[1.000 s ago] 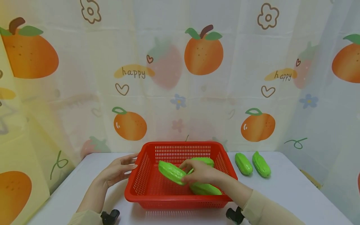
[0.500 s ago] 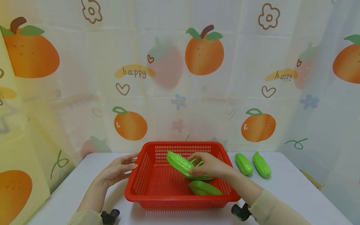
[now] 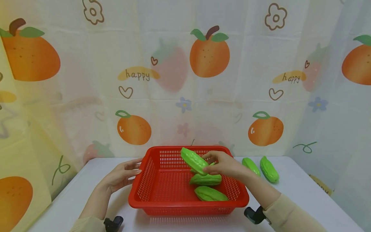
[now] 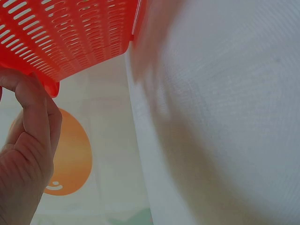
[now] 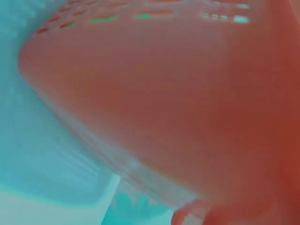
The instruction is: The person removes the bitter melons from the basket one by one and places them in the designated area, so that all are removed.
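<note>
My right hand [image 3: 223, 163] pinches a green bitter melon [image 3: 193, 161] by its near end and holds it tilted above the right half of the red basket [image 3: 185, 204]. Below it, other bitter melons lie in the basket: one in the middle [image 3: 205, 179], one close to the front wall [image 3: 211, 194], and one mostly hidden behind the held one. On the left, my left hand [image 3: 123, 175] grips the basket's side rim; in the left wrist view its bent fingers [image 4: 33, 101] meet that rim. The basket's wall [image 5: 140, 93] fills the right wrist view, blurred, and the held melon is out of sight there.
Two more bitter melons lie on the white table [image 3: 301, 193] right of the basket, one [image 3: 250, 166] partly behind my right hand and one [image 3: 269, 169] farther right. A fruit-printed curtain [image 3: 185, 129] hangs behind the table.
My right hand has carried the bitter melon up, back and to the right within the basket, uncovering the melons below. My left hand has stayed at the rim.
</note>
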Motion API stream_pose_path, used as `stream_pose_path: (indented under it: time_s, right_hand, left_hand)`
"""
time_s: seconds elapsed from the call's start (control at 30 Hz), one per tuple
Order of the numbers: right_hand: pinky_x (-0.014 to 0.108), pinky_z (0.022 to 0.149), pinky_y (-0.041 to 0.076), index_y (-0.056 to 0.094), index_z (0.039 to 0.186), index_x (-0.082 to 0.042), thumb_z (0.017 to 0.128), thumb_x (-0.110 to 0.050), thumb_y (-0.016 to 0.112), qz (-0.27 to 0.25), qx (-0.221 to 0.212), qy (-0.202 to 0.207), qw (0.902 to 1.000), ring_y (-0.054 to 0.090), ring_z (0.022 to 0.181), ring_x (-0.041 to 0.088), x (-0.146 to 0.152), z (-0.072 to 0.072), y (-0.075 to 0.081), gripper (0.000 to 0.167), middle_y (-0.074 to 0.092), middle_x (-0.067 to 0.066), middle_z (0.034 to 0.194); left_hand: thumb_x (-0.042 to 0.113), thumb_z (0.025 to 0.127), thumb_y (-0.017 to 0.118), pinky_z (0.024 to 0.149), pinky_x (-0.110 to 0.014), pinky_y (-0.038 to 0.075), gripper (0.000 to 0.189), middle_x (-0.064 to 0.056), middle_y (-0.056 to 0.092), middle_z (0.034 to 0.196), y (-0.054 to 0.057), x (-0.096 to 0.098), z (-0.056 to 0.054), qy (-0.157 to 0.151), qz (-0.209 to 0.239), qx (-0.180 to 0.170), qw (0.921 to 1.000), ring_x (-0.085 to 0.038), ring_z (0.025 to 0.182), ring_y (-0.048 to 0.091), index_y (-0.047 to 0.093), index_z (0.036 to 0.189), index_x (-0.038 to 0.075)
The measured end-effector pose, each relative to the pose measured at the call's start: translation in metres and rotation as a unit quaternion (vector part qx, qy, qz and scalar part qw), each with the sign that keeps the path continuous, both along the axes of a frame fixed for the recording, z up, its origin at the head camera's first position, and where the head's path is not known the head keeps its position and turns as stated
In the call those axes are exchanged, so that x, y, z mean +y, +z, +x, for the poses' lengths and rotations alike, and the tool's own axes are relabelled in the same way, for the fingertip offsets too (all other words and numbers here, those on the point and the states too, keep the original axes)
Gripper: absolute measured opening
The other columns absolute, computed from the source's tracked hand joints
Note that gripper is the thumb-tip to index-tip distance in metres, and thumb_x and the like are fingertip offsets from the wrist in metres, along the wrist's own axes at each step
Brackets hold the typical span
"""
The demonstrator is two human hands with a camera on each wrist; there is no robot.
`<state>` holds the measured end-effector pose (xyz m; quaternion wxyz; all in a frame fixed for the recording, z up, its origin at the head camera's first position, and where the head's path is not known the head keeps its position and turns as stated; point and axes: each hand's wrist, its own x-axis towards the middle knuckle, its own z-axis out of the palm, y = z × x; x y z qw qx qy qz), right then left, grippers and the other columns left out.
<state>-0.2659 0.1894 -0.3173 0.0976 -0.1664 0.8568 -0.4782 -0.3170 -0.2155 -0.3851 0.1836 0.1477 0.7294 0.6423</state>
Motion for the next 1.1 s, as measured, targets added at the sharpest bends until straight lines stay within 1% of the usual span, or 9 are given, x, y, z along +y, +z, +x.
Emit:
stream_pose_path:
  time_s: [0.2, 0.27, 0.4, 0.5, 0.67, 0.77, 0.93, 1.1]
  right_hand:
    - [0.041, 0.086, 0.060, 0.059, 0.128, -0.003, 0.089, -0.021, 0.073, -0.003, 0.020, -0.004, 0.9998, 0.065, 0.099, 0.019, 0.012, -0.003, 0.001, 0.046, 0.059, 0.020, 0.119]
    - [0.041, 0.087, 0.060, 0.058, 0.129, -0.002, 0.089, -0.021, 0.073, -0.004, 0.023, -0.012, 0.9997, 0.065, 0.100, 0.019, 0.016, -0.003, 0.002, 0.047, 0.058, 0.021, 0.120]
    - [0.039, 0.090, 0.059, 0.054, 0.134, -0.001, 0.090, -0.022, 0.072, -0.011, 0.011, -0.027, 0.9995, 0.065, 0.103, 0.020, 0.028, -0.002, 0.003, 0.052, 0.055, 0.023, 0.127]
    - [0.038, 0.090, 0.059, 0.052, 0.135, -0.001, 0.090, -0.024, 0.072, -0.016, 0.004, -0.041, 0.9990, 0.066, 0.103, 0.020, 0.039, -0.003, 0.004, 0.054, 0.054, 0.023, 0.129]
    - [0.039, 0.091, 0.059, 0.052, 0.135, 0.001, 0.089, -0.024, 0.072, -0.013, 0.016, -0.057, 0.9981, 0.067, 0.098, 0.019, 0.058, -0.005, 0.004, 0.056, 0.054, 0.025, 0.125]
    - [0.037, 0.089, 0.059, 0.051, 0.136, 0.002, 0.090, -0.024, 0.072, -0.006, 0.023, -0.063, 0.9977, 0.066, 0.098, 0.019, 0.068, -0.007, 0.003, 0.057, 0.056, 0.025, 0.123]
    - [0.036, 0.090, 0.059, 0.048, 0.137, 0.003, 0.091, -0.025, 0.070, 0.004, 0.016, -0.077, 0.9969, 0.063, 0.099, 0.018, 0.080, -0.005, 0.001, 0.058, 0.057, 0.023, 0.122]
    - [0.037, 0.091, 0.059, 0.046, 0.139, 0.002, 0.092, -0.027, 0.070, 0.001, 0.004, -0.095, 0.9955, 0.065, 0.100, 0.016, 0.093, -0.005, -0.003, 0.061, 0.057, 0.022, 0.123]
  left_hand:
    - [0.020, 0.098, 0.059, 0.094, -0.037, 0.054, 0.072, 0.006, 0.061, 0.126, 0.000, -0.002, 0.000, -0.008, 0.007, 0.003, 0.9999, -0.011, 0.109, 0.063, 0.021, 0.156, 0.002]
    - [0.020, 0.098, 0.059, 0.094, -0.037, 0.054, 0.072, 0.005, 0.060, 0.127, 0.000, -0.002, 0.000, -0.009, 0.007, 0.003, 0.9999, -0.011, 0.109, 0.063, 0.021, 0.156, 0.002]
    - [0.020, 0.098, 0.059, 0.095, -0.038, 0.054, 0.072, 0.005, 0.060, 0.127, 0.001, -0.001, 0.001, -0.010, 0.007, 0.003, 0.9999, -0.011, 0.110, 0.063, 0.021, 0.156, 0.002]
    - [0.020, 0.098, 0.058, 0.095, -0.038, 0.055, 0.071, 0.006, 0.061, 0.126, 0.001, -0.001, 0.001, -0.010, 0.006, 0.004, 0.9999, -0.011, 0.109, 0.064, 0.021, 0.156, 0.002]
    - [0.020, 0.099, 0.058, 0.093, -0.037, 0.055, 0.070, 0.006, 0.063, 0.122, 0.002, -0.001, 0.001, -0.008, 0.008, 0.005, 0.9999, -0.012, 0.107, 0.065, 0.021, 0.156, 0.002]
    - [0.020, 0.099, 0.057, 0.093, -0.037, 0.055, 0.070, 0.006, 0.063, 0.122, 0.002, 0.000, 0.002, -0.009, 0.008, 0.006, 0.9999, -0.012, 0.107, 0.065, 0.021, 0.156, 0.001]
    - [0.020, 0.099, 0.057, 0.093, -0.038, 0.055, 0.070, 0.006, 0.063, 0.123, 0.002, -0.001, 0.002, -0.008, 0.008, 0.005, 0.9999, -0.011, 0.108, 0.065, 0.021, 0.156, 0.001]
    - [0.021, 0.099, 0.057, 0.094, -0.039, 0.055, 0.070, 0.006, 0.063, 0.123, 0.002, -0.001, 0.002, -0.006, 0.005, 0.005, 1.0000, -0.012, 0.108, 0.064, 0.021, 0.156, 0.002]
